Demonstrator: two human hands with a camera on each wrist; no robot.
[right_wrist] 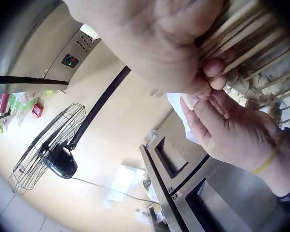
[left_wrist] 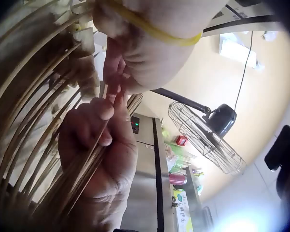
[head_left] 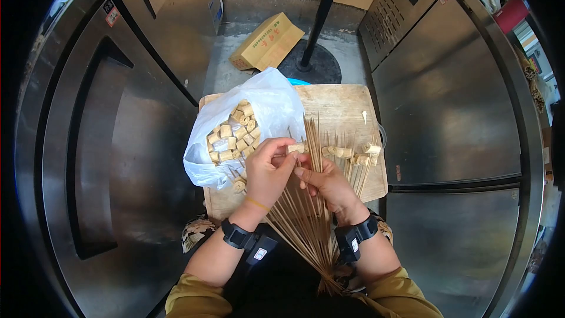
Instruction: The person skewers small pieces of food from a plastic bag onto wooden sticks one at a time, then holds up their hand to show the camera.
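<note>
Between thumb and fingers, the left hand [head_left: 268, 172] pinches a pale rolled piece [head_left: 296, 148]. Close beside it, the right hand [head_left: 332, 185] grips thin wooden skewers [head_left: 313, 141], its fingertips near the roll. A fan of more skewers [head_left: 300, 224] spreads below both hands toward the lap. In the left wrist view the right hand [left_wrist: 104, 154] is curled round the skewers [left_wrist: 82, 176]. The right wrist view shows the left hand [right_wrist: 232, 128] meeting the right hand [right_wrist: 159, 43] at the fingertips. Whether a skewer tip is inside the roll cannot be told.
A white plastic bag [head_left: 273, 97] of similar rolls [head_left: 226, 131] lies left on the wooden board [head_left: 341, 100]. Skewered rolls [head_left: 340, 152] rest at the right. Behind are a cardboard box [head_left: 268, 42] and a black stand base [head_left: 321, 70]; steel cabinets [head_left: 447, 94] flank both sides.
</note>
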